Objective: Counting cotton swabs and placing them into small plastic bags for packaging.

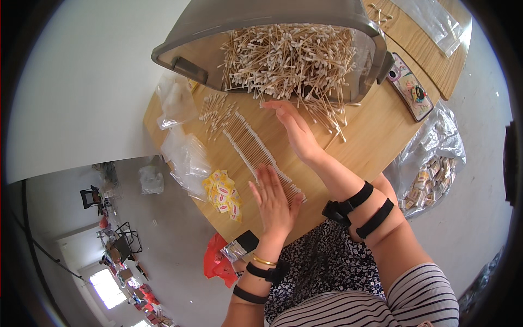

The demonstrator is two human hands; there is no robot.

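One row squared up, a heap loose

Your neat row of swabs (248,143) runs slantwise across the worktop (357,147), its sticks side by side and its tips nearly in line, so this batch looks mostly arranged. Your left hand (271,201) lies over the row's near end, fingers straight and close together, thumb apart, pinching nothing; you cannot tell from here how firmly it presses. Your right hand (297,133) hangs beside the row's far half, fingers extended together, palm turned inward, with nothing visible in it.

Plenty remains unsorted: a big heap (289,60) sits in the tipped grey bin (261,13), a spill (327,114) lies below its mouth, and a small scatter (215,111) lies left of the row. On your left, the clear bags (188,158) seem unfilled, near the yellow labels (222,191). On your right, a clear sack (438,131) holds many small packs (430,180), apparently finished ones.
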